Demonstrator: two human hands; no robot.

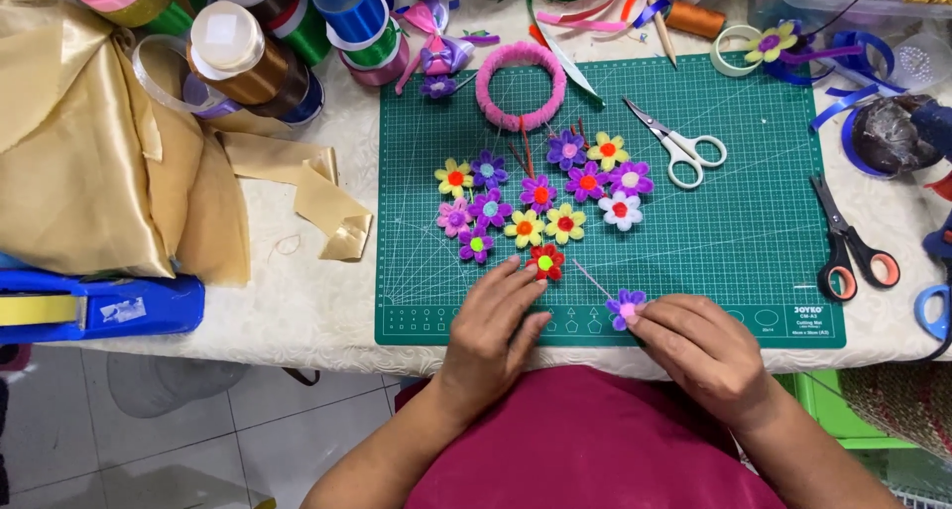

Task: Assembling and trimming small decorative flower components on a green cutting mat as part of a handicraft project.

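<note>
Nearest the camera, the right hand [706, 348] pinches a purple felt flower [626, 306] with a pink centre between thumb and fingertips, its fingers curled closed on it low over the near edge of the green cutting mat [734, 241]; a thin pink stem pokes up and to the left from the flower, so the grip looks set to keep the bloom steady while the stem stays free. The left hand [493, 329] lies flat and loosely open on the mat, holding nothing, its fingertips just beside a red flower [545, 261] with a green centre, as if bracing the mat or resting within reach of that piece. Beyond the hands, a cluster of finished flowers [540, 194] in yellow, purple, pink and white is laid face up in the middle of the mat, close together but mostly apart, which keeps them easy to see and pick from. Farther back stands a pink fuzzy ring [521, 85], with white-handled scissors [679, 147] to its right, blades shut. Off the mat on the table [297, 301], black scissors [848, 246] lie at the right, gold fabric [89, 162] is heaped at the left, and ribbon spools [258, 53] crowd the far edge, pushed clear of the working space.
</note>
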